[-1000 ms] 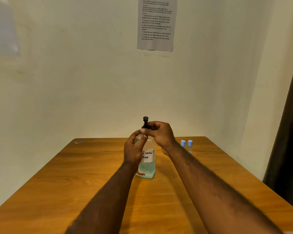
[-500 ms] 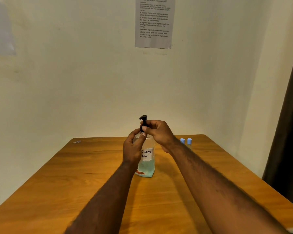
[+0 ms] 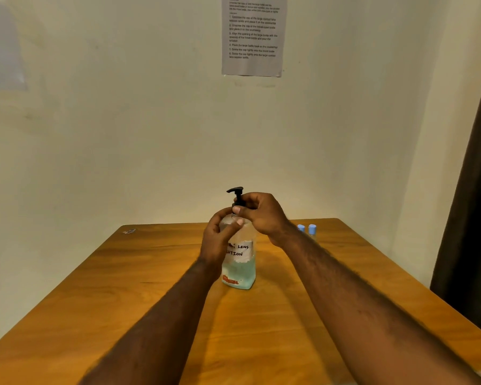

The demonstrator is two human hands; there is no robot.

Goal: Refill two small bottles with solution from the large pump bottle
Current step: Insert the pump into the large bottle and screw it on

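Presently on the table [image 3: 150,273]:
- large pump bottle [image 3: 240,269]: clear, part-filled with pale blue liquid, handwritten label; upright near the table's middle.
- pump head [image 3: 236,191]: black, seated on the bottle's neck, nozzle pointing left.
- left hand [image 3: 218,240]: fingers curled round the bottle's shoulder, thumb laid across the front.
- right hand [image 3: 261,213]: thumb and curled fingertips pinching the pump's neck just under the head.
- small bottles [image 3: 312,229]: two, blue caps on, side by side at the far right edge — behind the right wrist, apart from the large bottle.
- printed sheet [image 3: 252,37]: fixed to the wall above.
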